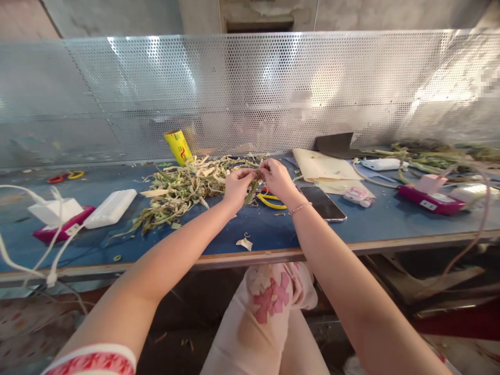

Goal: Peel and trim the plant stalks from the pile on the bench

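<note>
- Both hands meet over the blue bench (219,237); the left hand (237,187) and right hand (275,179) pinch a dried sprig (252,191) between their fingertips, though its top is too small to make out.
- The sprig is in front of the person, just beside the right end of the dried heap (191,182).
- Brittle as it looks, the sprig could crumble or snap if the pinch tightens or the hands pull unevenly.
- Loose strands from the heap could be dragged along if the left hand catches them; a loosened bit could drop, much as the scrap (245,243) lies near the bench edge.
- The right wrist, with its bracelet (300,208), is just beside the phone (326,204); a sideways swing could nudge it.
- A yellow loop (262,199) lies close below the fingers and could snag a trailing leaf.
- Behind the heap a yellow tube (178,147) leans, easily knocked, I judge.
- The mesh screen (242,104) bars reach beyond the bench; white cords (58,234) hang over its left edge.
</note>
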Action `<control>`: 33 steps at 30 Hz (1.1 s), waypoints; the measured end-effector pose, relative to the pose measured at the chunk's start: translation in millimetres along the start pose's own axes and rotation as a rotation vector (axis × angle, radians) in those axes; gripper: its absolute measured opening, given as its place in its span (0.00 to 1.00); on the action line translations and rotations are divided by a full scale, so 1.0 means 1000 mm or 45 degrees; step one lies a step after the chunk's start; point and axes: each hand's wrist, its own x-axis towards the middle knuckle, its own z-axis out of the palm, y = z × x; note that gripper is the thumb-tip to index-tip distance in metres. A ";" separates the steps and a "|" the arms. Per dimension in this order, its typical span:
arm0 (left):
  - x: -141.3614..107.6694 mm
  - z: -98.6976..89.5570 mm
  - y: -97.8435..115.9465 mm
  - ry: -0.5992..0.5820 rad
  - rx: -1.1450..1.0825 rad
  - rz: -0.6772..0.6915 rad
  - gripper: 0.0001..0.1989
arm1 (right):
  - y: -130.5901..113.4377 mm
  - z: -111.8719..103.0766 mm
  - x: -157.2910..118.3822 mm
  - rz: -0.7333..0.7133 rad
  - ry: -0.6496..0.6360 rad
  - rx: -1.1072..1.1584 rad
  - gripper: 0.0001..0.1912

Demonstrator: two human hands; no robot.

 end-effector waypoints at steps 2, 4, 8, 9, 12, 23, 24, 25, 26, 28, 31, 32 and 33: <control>0.000 0.000 0.001 -0.004 0.002 0.002 0.07 | 0.001 0.001 0.000 -0.016 0.031 -0.018 0.05; -0.001 0.001 0.001 -0.002 0.002 0.004 0.07 | 0.001 0.001 0.000 -0.047 0.050 -0.029 0.05; -0.001 0.001 0.004 -0.021 -0.013 -0.006 0.05 | 0.001 0.002 -0.002 -0.081 0.070 -0.020 0.05; -0.001 0.002 0.005 -0.020 -0.011 -0.018 0.05 | 0.001 0.002 -0.002 -0.078 0.079 -0.014 0.05; -0.002 0.003 0.008 0.007 -0.020 -0.066 0.03 | 0.001 0.003 -0.003 -0.079 0.109 -0.004 0.05; -0.002 0.003 0.014 -0.024 -0.105 -0.144 0.04 | -0.005 0.000 -0.007 -0.208 0.024 -0.048 0.06; -0.002 0.002 0.013 -0.029 -0.100 -0.141 0.05 | -0.005 0.000 -0.007 -0.217 0.009 -0.050 0.06; -0.002 0.002 0.013 -0.037 -0.097 -0.135 0.05 | -0.005 0.000 -0.008 -0.222 0.000 -0.057 0.07; -0.001 0.001 0.011 -0.046 -0.093 -0.126 0.05 | -0.005 0.000 -0.008 -0.224 -0.002 -0.066 0.07; -0.001 0.001 0.007 -0.075 -0.072 -0.120 0.05 | -0.006 0.001 -0.009 -0.229 0.017 -0.083 0.07; -0.002 0.002 0.001 -0.095 -0.012 -0.163 0.06 | -0.007 0.002 -0.009 -0.245 0.067 -0.079 0.07; -0.003 0.003 0.000 -0.094 0.005 -0.172 0.06 | -0.007 0.002 -0.008 -0.244 0.082 -0.072 0.07; -0.004 0.004 -0.001 -0.107 0.021 -0.164 0.06 | -0.005 0.002 -0.007 -0.235 0.101 -0.067 0.07</control>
